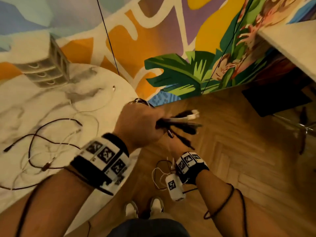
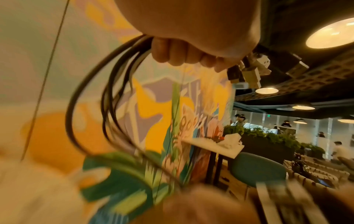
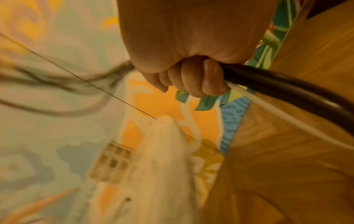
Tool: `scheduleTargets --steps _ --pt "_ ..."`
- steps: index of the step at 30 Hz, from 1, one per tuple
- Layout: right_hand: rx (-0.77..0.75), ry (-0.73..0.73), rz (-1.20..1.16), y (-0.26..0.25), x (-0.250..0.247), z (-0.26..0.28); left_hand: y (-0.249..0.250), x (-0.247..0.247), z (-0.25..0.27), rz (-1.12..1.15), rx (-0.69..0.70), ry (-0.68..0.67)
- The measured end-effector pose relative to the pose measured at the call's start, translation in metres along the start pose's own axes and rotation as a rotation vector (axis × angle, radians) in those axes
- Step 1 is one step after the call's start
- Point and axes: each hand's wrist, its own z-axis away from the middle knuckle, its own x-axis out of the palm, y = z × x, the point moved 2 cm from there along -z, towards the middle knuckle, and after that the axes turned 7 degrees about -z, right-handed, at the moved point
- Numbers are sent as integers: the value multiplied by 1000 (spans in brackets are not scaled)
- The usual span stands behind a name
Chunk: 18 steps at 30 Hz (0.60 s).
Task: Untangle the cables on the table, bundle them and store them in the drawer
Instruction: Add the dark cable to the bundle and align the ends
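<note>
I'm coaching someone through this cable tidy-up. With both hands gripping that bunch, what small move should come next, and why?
Probably fold the held cables into a loop. The left hand grips them near the connectors, the right hand grips them further along, and the strands hang loose, not yet bundled. More cables still lie tangled on the table.

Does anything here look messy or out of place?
Yes. Dark and white cables still sprawl crisscrossed over the round white marbled table, unbundled. The left hand and right hand grip a cable bunch out over the wooden floor.
</note>
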Motion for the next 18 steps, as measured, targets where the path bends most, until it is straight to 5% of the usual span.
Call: scheduleTargets --steps 4,9,14,18 --pt "-207 -36 -192 -72 -3 53 -14 49 19 93 -340 -189" --pt "-447 -67 -116 -106 9 91 -15 61 3 701 -712 -312" --pt "-433 -105 -205 -90 -3 88 -4 41 -28 640 -548 -183" --pt "-245 24 -69 -33 -22 59 -5 5 -47 485 -362 37"
